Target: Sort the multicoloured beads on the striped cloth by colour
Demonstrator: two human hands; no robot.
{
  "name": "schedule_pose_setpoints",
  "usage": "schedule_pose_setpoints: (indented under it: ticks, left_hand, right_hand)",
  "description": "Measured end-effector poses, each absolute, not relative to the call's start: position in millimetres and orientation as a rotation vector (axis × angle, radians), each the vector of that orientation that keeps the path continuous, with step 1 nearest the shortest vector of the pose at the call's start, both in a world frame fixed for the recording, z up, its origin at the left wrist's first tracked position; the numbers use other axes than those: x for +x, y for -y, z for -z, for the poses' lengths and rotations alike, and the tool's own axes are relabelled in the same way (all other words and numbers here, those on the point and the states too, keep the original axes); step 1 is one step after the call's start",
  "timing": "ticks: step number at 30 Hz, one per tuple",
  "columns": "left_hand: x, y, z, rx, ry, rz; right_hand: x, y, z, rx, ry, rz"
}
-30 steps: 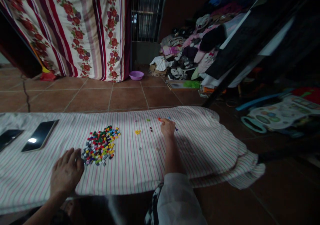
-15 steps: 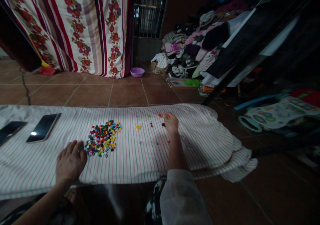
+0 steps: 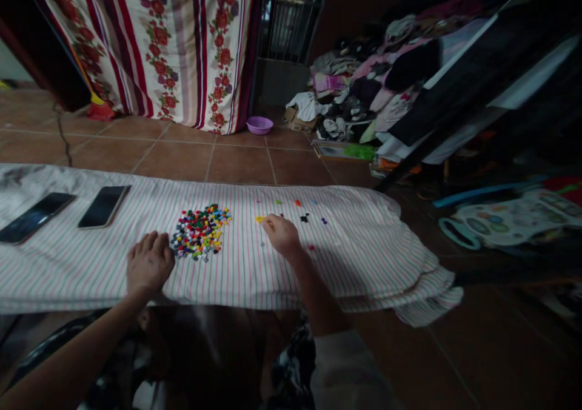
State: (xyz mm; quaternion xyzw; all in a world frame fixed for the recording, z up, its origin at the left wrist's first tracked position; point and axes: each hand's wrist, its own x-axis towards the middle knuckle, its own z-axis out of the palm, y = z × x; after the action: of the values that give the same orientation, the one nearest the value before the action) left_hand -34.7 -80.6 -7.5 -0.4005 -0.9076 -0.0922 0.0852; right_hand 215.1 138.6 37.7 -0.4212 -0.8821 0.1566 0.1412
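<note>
A dense heap of tiny multicoloured pieces (image 3: 200, 231), like small beads or bricks, lies on the striped cloth (image 3: 236, 282). My left hand (image 3: 150, 261) rests palm down on the cloth at the heap's left edge, fingers loosely laid out. To the right of the heap, my right hand (image 3: 282, 234) is closed in a pinch beside a few yellow pieces (image 3: 259, 219); whatever it pinches is too small to make out. Around it lie small colour groups: black pieces (image 3: 304, 218), dark blue pieces (image 3: 324, 221), an orange-red group (image 3: 297, 202), a green one (image 3: 279, 202) and a red piece (image 3: 311, 248).
Two phones (image 3: 104, 207) lie on the cloth at the left. Beyond the cloth-covered surface, a purple basin (image 3: 259, 125) stands on the tiled floor near a floral curtain (image 3: 182, 52). Clothes (image 3: 354, 88) are heaped at the back right, and a plastic toy panel (image 3: 509, 213) is at the right.
My right hand has moved left, from beside the orange-red and black groups to the yellow one, uncovering the dark blue pieces. My left hand stays by the heap. The camera view has shifted.
</note>
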Motion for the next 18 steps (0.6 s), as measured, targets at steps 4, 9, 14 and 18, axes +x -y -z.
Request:
schedule_pose_setpoints:
  ticks: [4,9,14,18]
  left_hand:
    - [-35.7,80.3,9.8,-1.205,2.68,0.294]
    - [-36.5,80.2,13.0,-1.188,2.666,0.328]
    - [-38.6,80.8,17.0,-1.202,2.623,0.352]
    - [-39.9,81.2,18.9,-1.201,2.626,0.356]
  right_hand:
    - [185.8,-103.6,-29.9,-0.848,2.719,-0.562]
    - [161.6,-82.3,-34.8,-0.761,2.887,-0.675]
    - [145.6,-76.0,-41.6,-0.766,2.975,-0.683]
    - [136.6,-73.3,-42.9,-0.655,3.021,-0.695]
